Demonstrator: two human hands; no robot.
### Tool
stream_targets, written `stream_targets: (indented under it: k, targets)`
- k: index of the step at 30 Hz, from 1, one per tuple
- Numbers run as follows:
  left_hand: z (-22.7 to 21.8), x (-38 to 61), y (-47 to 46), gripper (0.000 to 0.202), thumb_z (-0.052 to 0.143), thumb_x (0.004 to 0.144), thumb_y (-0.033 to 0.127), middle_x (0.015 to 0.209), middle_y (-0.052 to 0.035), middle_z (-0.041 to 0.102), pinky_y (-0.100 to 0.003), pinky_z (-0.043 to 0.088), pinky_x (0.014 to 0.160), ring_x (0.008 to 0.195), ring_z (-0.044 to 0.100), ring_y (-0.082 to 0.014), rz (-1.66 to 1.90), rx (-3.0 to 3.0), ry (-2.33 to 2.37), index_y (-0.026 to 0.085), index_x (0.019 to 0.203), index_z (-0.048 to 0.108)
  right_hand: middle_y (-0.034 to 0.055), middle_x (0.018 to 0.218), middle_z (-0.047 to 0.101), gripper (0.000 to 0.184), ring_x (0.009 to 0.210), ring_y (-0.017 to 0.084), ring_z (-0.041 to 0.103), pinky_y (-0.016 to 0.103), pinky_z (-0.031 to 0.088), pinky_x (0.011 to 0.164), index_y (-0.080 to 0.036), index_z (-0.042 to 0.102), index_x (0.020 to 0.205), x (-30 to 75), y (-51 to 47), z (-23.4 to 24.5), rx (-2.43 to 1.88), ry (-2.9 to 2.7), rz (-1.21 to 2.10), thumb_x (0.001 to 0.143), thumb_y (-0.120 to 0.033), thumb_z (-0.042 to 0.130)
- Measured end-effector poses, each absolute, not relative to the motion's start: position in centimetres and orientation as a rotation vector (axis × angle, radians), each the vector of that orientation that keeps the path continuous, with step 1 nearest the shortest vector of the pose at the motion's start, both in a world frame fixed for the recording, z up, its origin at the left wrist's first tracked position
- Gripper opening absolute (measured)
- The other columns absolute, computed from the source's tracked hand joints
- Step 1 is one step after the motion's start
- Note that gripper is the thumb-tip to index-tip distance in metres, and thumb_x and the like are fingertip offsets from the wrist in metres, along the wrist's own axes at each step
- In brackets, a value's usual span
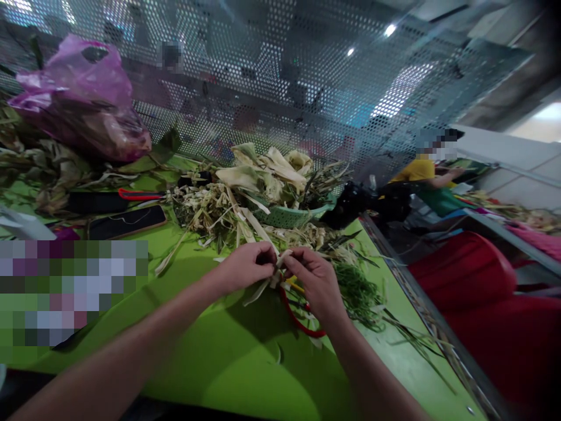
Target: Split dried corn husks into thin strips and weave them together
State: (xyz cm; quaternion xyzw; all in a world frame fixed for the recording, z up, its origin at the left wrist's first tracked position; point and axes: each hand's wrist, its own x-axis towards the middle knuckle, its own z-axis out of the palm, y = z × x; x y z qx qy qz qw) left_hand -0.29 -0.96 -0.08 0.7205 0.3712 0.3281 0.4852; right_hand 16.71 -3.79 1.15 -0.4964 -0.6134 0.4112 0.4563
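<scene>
My left hand (pixel 248 266) and my right hand (pixel 316 283) meet over the green table (pixel 210 351), both pinched on a pale dried leaf strip (pixel 274 275) held between them. Red-handled scissors (pixel 300 321) lie on the table just under my right hand. Behind my hands sits a heap of pale husks and leaf strips (pixel 228 213). A green plastic basket (pixel 284 216) holding more husks stands beyond the heap.
A pink plastic bag (pixel 83 102) rests on dried leaves at the back left. A dark phone (pixel 127 222) and a red-handled tool (pixel 140 195) lie left of the heap. A perforated metal screen (pixel 280 88) backs the table. A person in yellow (pixel 423 169) works at the right.
</scene>
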Motion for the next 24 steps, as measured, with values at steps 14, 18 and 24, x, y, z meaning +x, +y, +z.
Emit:
stream_targets:
  k: [14,18,24]
  targets:
    - [0.0,-0.33,-0.53,0.007,0.054,0.075,0.023,0.068,0.0027,0.05,-0.023,0.038,0.062,0.065,0.047,-0.0101,1.101,1.472,0.965,0.017,0.075,0.05,0.0007,0.079,0.06,0.021,0.07,0.014,0.053,0.025,0.042,0.065,-0.02,0.058,0.093,16.83,-3.68,1.03,-1.241,-1.414,0.99,0.082,-0.038,0.058]
    - [-0.02,-0.41,-0.38,0.013,0.057,0.076,0.028,0.071,0.0022,0.051,-0.024,0.042,0.065,0.066,0.049,-0.01,1.255,1.212,0.976,0.017,0.078,0.05,-0.001,0.07,0.055,0.022,0.064,0.013,0.049,0.024,0.04,0.059,-0.019,0.057,0.08,16.81,-3.68,0.81,-1.279,-1.494,1.035,0.08,-0.041,0.061]
    - [-0.16,0.19,-0.87,0.018,0.061,0.075,0.032,0.071,0.0022,0.051,-0.025,0.045,0.065,0.065,0.05,-0.0101,1.258,1.072,0.906,0.018,0.078,0.05,0.0002,0.07,0.058,0.026,0.062,0.014,0.05,0.025,0.04,0.057,-0.018,0.059,0.081,16.25,-3.83,0.4,-1.35,-1.569,1.033,0.071,-0.039,0.069]
